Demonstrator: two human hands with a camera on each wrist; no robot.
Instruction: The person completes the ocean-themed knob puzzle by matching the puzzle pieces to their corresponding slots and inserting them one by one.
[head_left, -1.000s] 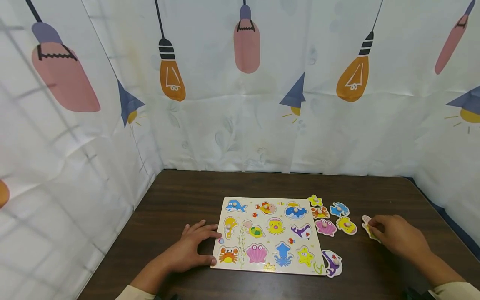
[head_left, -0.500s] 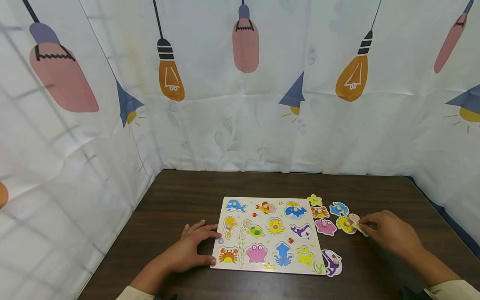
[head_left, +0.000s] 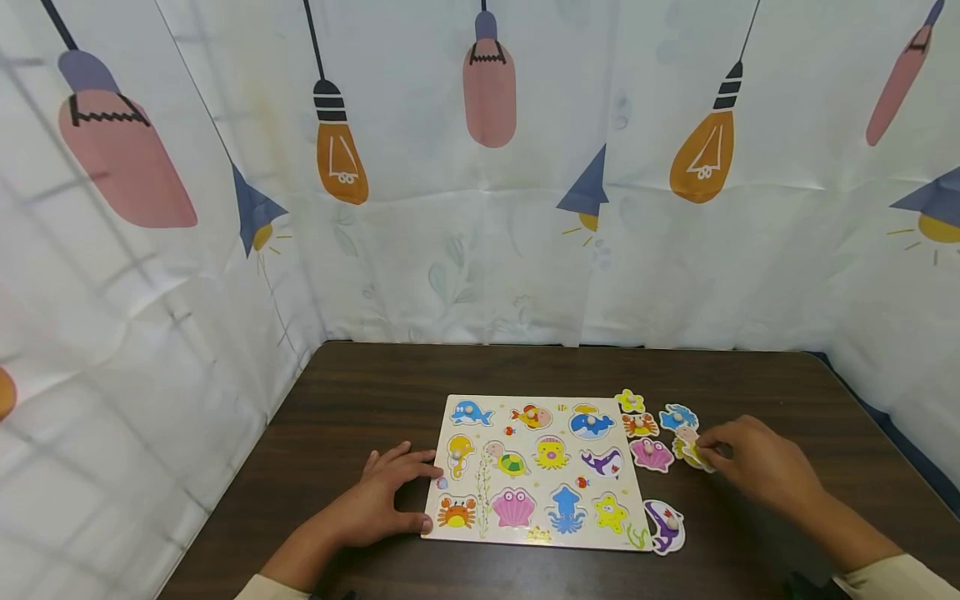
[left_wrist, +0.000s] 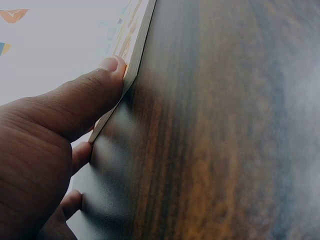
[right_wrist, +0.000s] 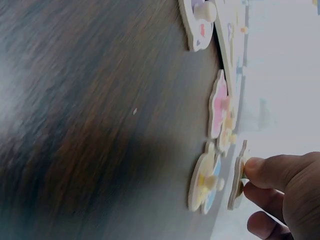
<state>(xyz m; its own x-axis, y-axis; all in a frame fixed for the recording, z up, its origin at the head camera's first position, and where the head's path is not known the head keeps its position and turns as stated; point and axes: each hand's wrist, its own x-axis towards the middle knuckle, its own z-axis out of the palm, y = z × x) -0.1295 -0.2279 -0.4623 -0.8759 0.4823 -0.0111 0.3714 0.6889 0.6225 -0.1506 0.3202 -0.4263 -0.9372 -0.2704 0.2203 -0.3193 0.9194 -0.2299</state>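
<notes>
My right hand (head_left: 768, 458) pinches a small wooden turtle puzzle piece (head_left: 686, 434), pink-headed with a yellow-green body. In the right wrist view the turtle piece is held on edge, raised off the table, between thumb and fingers. It overlaps the yellow octopus piece (head_left: 688, 452) in the head view. My left hand (head_left: 386, 496) lies spread at the left edge of the sea-animal puzzle board (head_left: 495, 533). Its thumb (left_wrist: 107, 75) presses the near corner, and the fingertips touch the side farther up. Knobbed seahorse (head_left: 460, 450) and blue whale pieces (head_left: 591, 423) sit in the board.
Beside the board's right edge lie a yellow star piece (head_left: 630, 401), a crab (head_left: 640, 425), a pink shell (head_left: 652, 455) and a blue piece (head_left: 678, 417). A purple whale piece (head_left: 665, 527) touches the near right corner. A patterned curtain (head_left: 480, 275) hangs behind the dark table (head_left: 375, 375).
My right hand has carried the turtle piece leftward from the right side of the table to over the octopus piece. The left hand and the board stay in place.
</notes>
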